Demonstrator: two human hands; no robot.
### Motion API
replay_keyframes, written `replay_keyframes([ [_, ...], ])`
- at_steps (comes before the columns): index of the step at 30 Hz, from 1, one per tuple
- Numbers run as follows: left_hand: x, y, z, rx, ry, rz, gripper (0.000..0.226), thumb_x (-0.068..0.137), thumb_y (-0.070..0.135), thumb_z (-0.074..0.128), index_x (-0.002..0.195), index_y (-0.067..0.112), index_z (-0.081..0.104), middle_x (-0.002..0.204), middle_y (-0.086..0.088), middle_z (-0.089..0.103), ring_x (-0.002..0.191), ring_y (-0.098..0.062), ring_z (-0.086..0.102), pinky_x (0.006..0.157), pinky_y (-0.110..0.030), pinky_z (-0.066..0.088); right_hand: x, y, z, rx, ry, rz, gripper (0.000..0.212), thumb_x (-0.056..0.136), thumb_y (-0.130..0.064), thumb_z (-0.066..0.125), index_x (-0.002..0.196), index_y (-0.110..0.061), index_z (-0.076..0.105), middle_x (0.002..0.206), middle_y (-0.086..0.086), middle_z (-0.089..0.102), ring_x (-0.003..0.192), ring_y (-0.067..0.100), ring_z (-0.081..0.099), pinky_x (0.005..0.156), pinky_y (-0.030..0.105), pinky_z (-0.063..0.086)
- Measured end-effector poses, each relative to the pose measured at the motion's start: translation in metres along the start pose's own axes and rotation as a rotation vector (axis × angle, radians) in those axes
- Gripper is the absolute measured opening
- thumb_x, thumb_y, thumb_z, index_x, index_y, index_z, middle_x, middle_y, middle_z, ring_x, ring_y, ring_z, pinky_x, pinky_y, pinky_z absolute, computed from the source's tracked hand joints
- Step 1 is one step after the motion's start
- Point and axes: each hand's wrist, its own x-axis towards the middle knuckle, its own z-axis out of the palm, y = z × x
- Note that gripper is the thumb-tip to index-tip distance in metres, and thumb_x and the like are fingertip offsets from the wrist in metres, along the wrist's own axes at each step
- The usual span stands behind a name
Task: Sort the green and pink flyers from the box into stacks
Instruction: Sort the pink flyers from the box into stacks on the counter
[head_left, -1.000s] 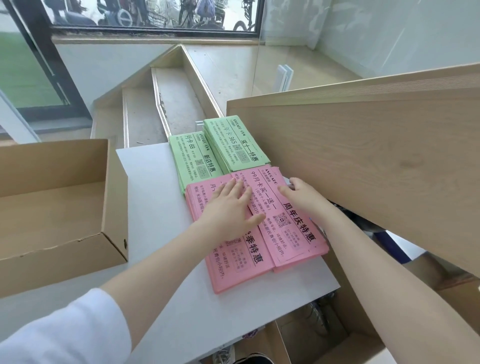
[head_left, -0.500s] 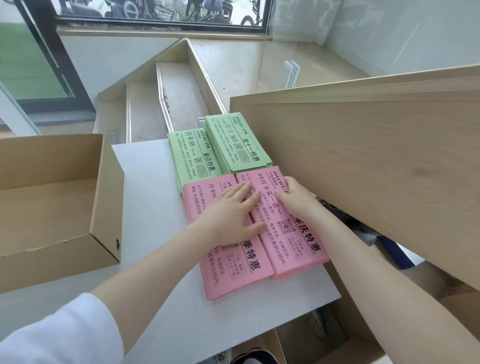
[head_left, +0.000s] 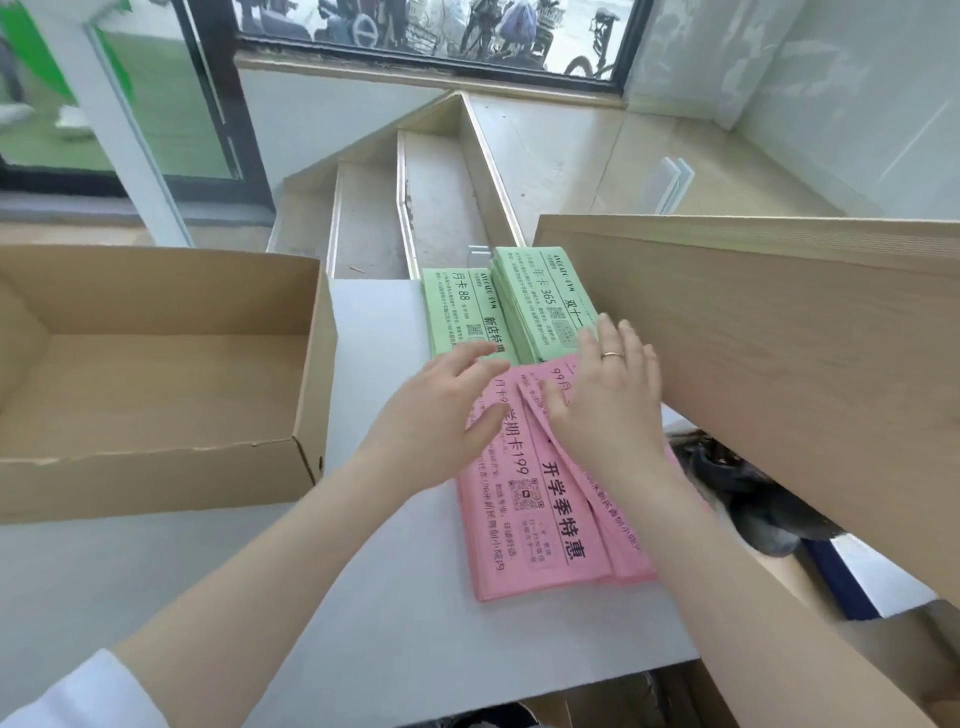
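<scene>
Two green flyer stacks lie side by side at the far end of the white table (head_left: 374, 597): the left green stack (head_left: 460, 312) and the right green stack (head_left: 540, 299). Nearer me lie two pink stacks, a left pink stack (head_left: 524, 509) and a right pink stack (head_left: 623, 540) partly under my forearm. My left hand (head_left: 441, 410) hovers flat with fingers spread over the far end of the left pink stack. My right hand (head_left: 608, 395), wearing a ring, rests flat on the far end of the right pink stack, fingertips reaching the green stack. Neither hand grips anything.
An open cardboard box (head_left: 156, 384) with nothing visible inside stands at the table's left. A large wooden panel (head_left: 779, 353) rises close on the right of the stacks. Beyond the table are steps (head_left: 415, 208) and a window. Dark items lie on the floor at the right.
The view has shifted. My right hand moved from the right edge of the pink stack onto its far end, lying flat. My left hand lifted a little and slid towards the green stacks.
</scene>
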Motion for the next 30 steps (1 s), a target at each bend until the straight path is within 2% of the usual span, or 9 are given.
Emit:
replay_keyframes([
  [3,-0.010,-0.013,-0.012,-0.028,-0.047,-0.022,0.041,0.092,0.025,0.052,0.131,0.013,0.050,0.140,0.000,0.044,0.126,-0.018,0.044,0.102,-0.029,0.036,0.001,-0.027,0.006,0.016,-0.062,-0.002,0.055,0.093,-0.035,0.041,0.142,-0.011,0.030,0.155,0.010,0.018,0.143,0.025,0.013,0.116,0.042,0.008],
  [8,-0.009,-0.007,0.006,0.121,-0.362,0.064,0.040,0.094,0.029,0.044,0.130,0.013,0.048,0.134,-0.002,0.048,0.120,-0.022,0.047,0.098,-0.034,0.039,-0.009,-0.013,0.014,0.144,-0.210,0.182,0.055,0.096,-0.033,0.039,0.145,-0.010,0.026,0.155,0.010,0.018,0.143,0.026,0.015,0.117,0.040,0.013],
  [11,0.001,-0.004,0.018,0.218,-0.424,0.062,0.042,0.095,0.035,0.041,0.130,0.012,0.047,0.129,-0.006,0.051,0.116,-0.025,0.048,0.097,-0.037,0.040,-0.013,0.009,0.016,0.196,-0.285,0.281,0.056,0.095,-0.026,0.041,0.145,-0.007,0.024,0.154,0.011,0.020,0.142,0.025,0.016,0.116,0.036,0.014],
  [14,0.012,0.000,0.030,0.261,-0.432,0.046,0.046,0.095,0.038,0.037,0.133,0.012,0.043,0.133,-0.006,0.050,0.126,-0.025,0.040,0.106,-0.039,0.033,-0.014,0.029,0.012,0.270,-0.319,0.369,0.053,0.094,-0.025,0.042,0.142,-0.005,0.030,0.151,0.011,0.028,0.139,0.025,0.024,0.114,0.037,0.022],
  [19,0.029,0.007,0.046,0.231,-0.458,0.060,0.046,0.097,0.039,0.033,0.134,0.013,0.042,0.135,-0.005,0.046,0.128,-0.023,0.037,0.102,-0.037,0.034,-0.010,0.060,0.010,0.292,-0.296,0.435,0.036,0.091,-0.025,0.045,0.123,-0.009,0.052,0.136,0.012,0.042,0.129,0.028,0.037,0.104,0.039,0.033],
  [23,0.041,0.015,0.054,0.191,-0.474,0.080,0.046,0.097,0.039,0.032,0.135,0.014,0.041,0.139,-0.004,0.040,0.130,-0.022,0.034,0.103,-0.038,0.035,-0.006,0.078,0.009,0.323,-0.183,0.487,0.018,0.092,-0.022,0.047,0.092,-0.007,0.056,0.116,0.011,0.054,0.094,0.021,0.050,0.080,0.030,0.039],
  [25,0.048,0.018,0.056,0.184,-0.458,0.097,0.047,0.098,0.040,0.033,0.137,0.015,0.041,0.145,-0.004,0.036,0.135,-0.021,0.029,0.109,-0.038,0.028,-0.003,0.082,0.008,0.368,-0.188,0.493,0.023,0.092,-0.027,0.048,0.105,-0.009,0.052,0.116,0.008,0.056,0.093,0.020,0.050,0.077,0.030,0.039],
  [28,0.055,0.017,0.060,0.205,-0.443,0.118,0.048,0.097,0.041,0.034,0.138,0.017,0.041,0.148,-0.004,0.032,0.139,-0.022,0.022,0.114,-0.039,0.021,0.001,0.084,0.009,0.428,-0.279,0.515,0.051,0.092,-0.033,0.047,0.136,-0.010,0.032,0.128,0.008,0.053,0.108,0.024,0.054,0.081,0.033,0.041],
  [30,0.055,0.016,0.063,0.213,-0.429,0.098,0.049,0.095,0.045,0.037,0.138,0.023,0.040,0.151,-0.004,0.026,0.141,-0.023,0.017,0.114,-0.044,0.022,0.005,0.084,0.010,0.450,-0.327,0.493,0.056,0.092,-0.030,0.047,0.140,-0.009,0.027,0.134,0.007,0.051,0.116,0.025,0.052,0.087,0.034,0.041],
])
